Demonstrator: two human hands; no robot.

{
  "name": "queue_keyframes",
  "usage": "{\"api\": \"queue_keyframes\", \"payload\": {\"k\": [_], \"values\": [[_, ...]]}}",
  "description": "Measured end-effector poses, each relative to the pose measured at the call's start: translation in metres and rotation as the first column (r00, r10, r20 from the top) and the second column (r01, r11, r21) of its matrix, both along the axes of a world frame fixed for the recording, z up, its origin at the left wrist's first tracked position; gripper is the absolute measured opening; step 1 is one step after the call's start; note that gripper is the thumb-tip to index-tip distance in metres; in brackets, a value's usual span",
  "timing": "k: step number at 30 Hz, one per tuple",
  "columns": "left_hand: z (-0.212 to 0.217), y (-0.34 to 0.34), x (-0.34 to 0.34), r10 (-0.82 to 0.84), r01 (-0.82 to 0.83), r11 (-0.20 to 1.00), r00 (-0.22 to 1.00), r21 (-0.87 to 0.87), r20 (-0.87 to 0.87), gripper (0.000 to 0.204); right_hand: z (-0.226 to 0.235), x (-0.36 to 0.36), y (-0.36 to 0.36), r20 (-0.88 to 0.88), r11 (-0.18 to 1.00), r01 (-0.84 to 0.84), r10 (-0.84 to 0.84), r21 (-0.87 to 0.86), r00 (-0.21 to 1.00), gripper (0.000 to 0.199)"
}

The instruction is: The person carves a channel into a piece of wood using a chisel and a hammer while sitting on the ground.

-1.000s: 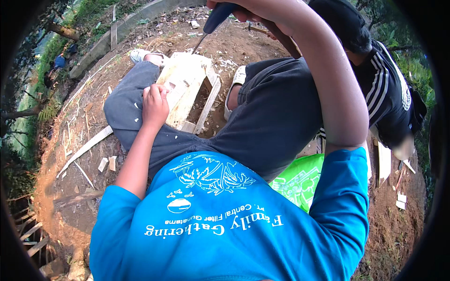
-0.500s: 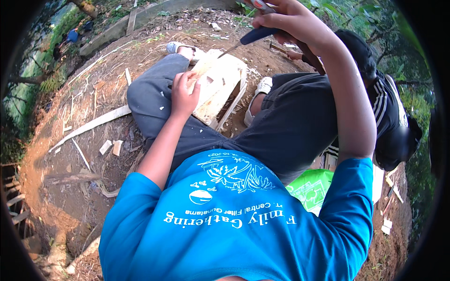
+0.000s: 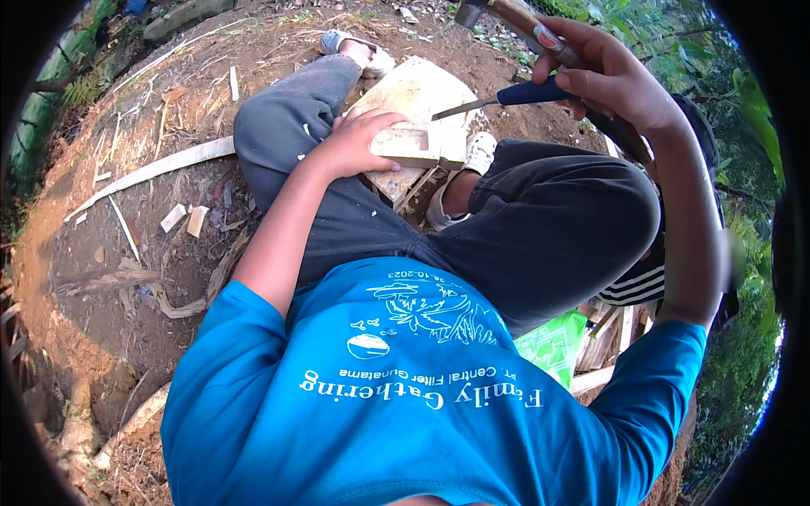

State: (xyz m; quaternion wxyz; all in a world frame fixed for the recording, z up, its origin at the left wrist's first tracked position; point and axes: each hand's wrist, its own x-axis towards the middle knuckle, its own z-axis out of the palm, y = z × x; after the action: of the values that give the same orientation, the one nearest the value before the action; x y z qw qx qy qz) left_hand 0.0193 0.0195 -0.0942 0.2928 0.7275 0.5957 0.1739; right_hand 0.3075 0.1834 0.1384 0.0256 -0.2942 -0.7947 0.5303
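Head view: chisel (image 3: 527,93) and hammer (image 3: 511,12) together in the right hand (image 3: 612,80)

Upper middle of the frame, I see a pale wooden board (image 3: 413,97) with a rectangular recess (image 3: 413,138) between the seated person's dark-trousered legs (image 3: 557,223). Their left hand (image 3: 359,145) grips its left side, fingers over the top, thumb at the near edge. Toward the upper right, the other hand clutches both tools; the chisel's blade slants left to the board, though I can't tell whether its tip touches. Two small offcuts (image 3: 197,222) lie on the dirt (image 3: 177,261) at left.

Daylight falls on brown earthen ground (image 3: 118,337) beside green foliage (image 3: 742,371).
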Motion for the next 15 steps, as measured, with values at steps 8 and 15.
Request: {"api": "queue_keyframes", "payload": {"k": [8, 15], "values": [[0.021, 0.004, -0.002, 0.081, -0.089, 0.994, 0.991, 0.068, 0.109, 0.034, -0.040, -0.002, 0.011, 0.025, 0.964, -0.018, 0.026, -0.266, 0.999, 0.064], [0.020, 0.014, -0.003, 0.058, -0.068, 0.993, 0.993, 0.097, 0.104, 0.014, -0.063, 0.022, 0.022, -0.034, 0.950, -0.036, 0.026, -0.310, 0.999, 0.062]]}}
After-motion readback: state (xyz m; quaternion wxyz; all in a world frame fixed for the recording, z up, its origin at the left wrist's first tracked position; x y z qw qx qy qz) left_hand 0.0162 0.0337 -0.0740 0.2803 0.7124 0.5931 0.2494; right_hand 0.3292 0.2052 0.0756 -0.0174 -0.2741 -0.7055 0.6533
